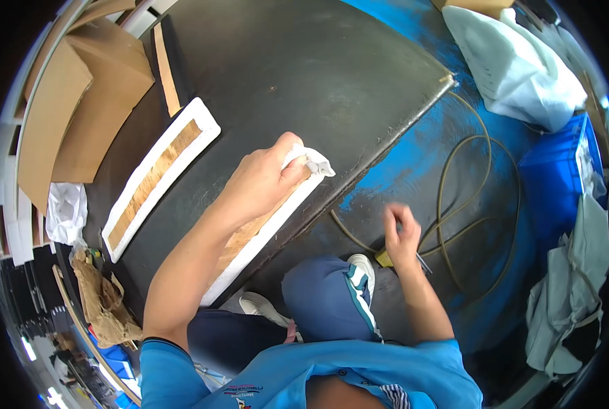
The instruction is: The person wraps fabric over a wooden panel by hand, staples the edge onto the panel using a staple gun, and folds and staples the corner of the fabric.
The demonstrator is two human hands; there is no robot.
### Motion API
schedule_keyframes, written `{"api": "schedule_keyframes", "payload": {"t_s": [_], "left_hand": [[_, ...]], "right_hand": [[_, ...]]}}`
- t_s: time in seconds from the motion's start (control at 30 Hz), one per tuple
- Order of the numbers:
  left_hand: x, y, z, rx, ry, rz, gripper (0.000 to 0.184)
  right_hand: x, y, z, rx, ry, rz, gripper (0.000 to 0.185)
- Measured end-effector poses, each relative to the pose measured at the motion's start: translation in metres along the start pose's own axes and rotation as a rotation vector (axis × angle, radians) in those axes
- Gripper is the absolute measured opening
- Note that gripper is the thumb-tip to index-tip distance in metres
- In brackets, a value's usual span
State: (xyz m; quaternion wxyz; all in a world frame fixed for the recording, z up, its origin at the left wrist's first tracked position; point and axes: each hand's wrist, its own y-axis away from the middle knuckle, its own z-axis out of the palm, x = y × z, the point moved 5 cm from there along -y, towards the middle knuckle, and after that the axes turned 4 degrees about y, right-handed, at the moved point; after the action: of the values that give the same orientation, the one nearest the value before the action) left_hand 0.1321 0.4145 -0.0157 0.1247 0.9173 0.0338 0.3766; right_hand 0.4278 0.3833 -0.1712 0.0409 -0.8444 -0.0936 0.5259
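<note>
My left hand (267, 178) is closed in a pinch on the white cover fabric (318, 162), which is bunched up at the far end of a long padded strip. This strip (239, 245) has a bare wooden middle and white edges, and my forearm crosses over part of it. My right hand (401, 235) is off the table's edge on the right, slightly blurred, its fingers curled around something dark. Beside its wrist a yellow part (384, 258) and a thin metallic part (424, 264) show; whether they belong to what it holds is unclear.
A second white-edged wooden strip (156, 178) and a dark strip (166, 68) lie on the black table (331, 68). Cardboard boxes (107, 88) stand left. A coiled hose (443, 204) lies on the floor, near a blue bin (553, 170) and a white sack (509, 68).
</note>
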Motion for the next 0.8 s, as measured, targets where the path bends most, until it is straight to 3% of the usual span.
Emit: {"api": "schedule_keyframes", "payload": {"t_s": [0.03, 0.07, 0.1, 0.13, 0.2, 0.33, 0.4, 0.43, 0.47, 0.53, 0.6, 0.67, 0.7, 0.73, 0.77, 0.8], "left_hand": [[-0.003, -0.001, -0.002, 0.013, 0.01, -0.006, 0.023], [-0.006, -0.002, -0.002, -0.005, 0.014, 0.011, 0.023], [-0.008, -0.004, -0.002, -0.019, 0.019, 0.029, 0.024], [-0.009, -0.006, -0.003, -0.003, 0.03, 0.023, 0.024], [-0.004, -0.004, -0.003, 0.026, 0.051, 0.093, 0.023], [0.003, -0.002, -0.005, 0.004, 0.032, 0.01, 0.022], [-0.002, -0.001, -0.002, -0.025, 0.002, 0.008, 0.023], [-0.005, 0.0, -0.002, -0.012, 0.006, 0.004, 0.023], [-0.007, 0.0, -0.001, -0.004, 0.025, 0.039, 0.024], [-0.011, -0.001, 0.002, 0.016, 0.054, 0.074, 0.024], [-0.014, -0.004, 0.002, 0.014, 0.02, 0.099, 0.024], [-0.012, -0.004, -0.001, 0.014, -0.001, 0.081, 0.024], [-0.011, -0.003, 0.0, 0.011, -0.023, 0.074, 0.024], [-0.011, -0.003, 0.001, 0.01, -0.014, 0.073, 0.024], [-0.011, -0.003, 0.001, 0.008, -0.026, 0.082, 0.024], [-0.01, -0.002, 0.001, 0.011, -0.039, 0.09, 0.024]], "right_hand": [[0.052, 0.035, -0.007, -0.209, 0.217, 0.228, 0.024], [0.084, 0.076, -0.013, -0.264, 0.511, 0.051, 0.051], [0.128, 0.127, -0.019, -0.395, 0.617, 0.185, 0.082], [0.138, 0.16, -0.027, -0.451, 0.721, 0.136, 0.097], [0.144, 0.18, -0.032, -0.555, 0.811, 0.177, 0.104], [0.166, 0.158, -0.04, -0.542, 0.839, 0.277, 0.105], [0.166, 0.144, -0.039, -0.874, 0.898, 0.462, 0.104], [0.145, 0.128, -0.043, -0.81, 0.89, 0.375, 0.088], [0.146, 0.112, -0.048, -0.81, 0.897, 0.362, 0.088], [0.149, 0.067, -0.059, -0.716, 0.613, 0.348, 0.069], [0.047, 0.0, -0.073, -0.724, 0.457, 0.488, 0.053], [0.003, -0.029, -0.076, -0.78, 0.184, 0.486, 0.041], [-0.045, -0.046, -0.072, -0.66, -0.081, 0.33, 0.037], [-0.072, -0.061, -0.068, -0.628, -0.115, 0.189, 0.037], [-0.09, -0.077, -0.065, -0.654, 0.091, 0.072, 0.05], [-0.119, -0.091, -0.059, -0.592, 0.211, -0.217, 0.064]]}}
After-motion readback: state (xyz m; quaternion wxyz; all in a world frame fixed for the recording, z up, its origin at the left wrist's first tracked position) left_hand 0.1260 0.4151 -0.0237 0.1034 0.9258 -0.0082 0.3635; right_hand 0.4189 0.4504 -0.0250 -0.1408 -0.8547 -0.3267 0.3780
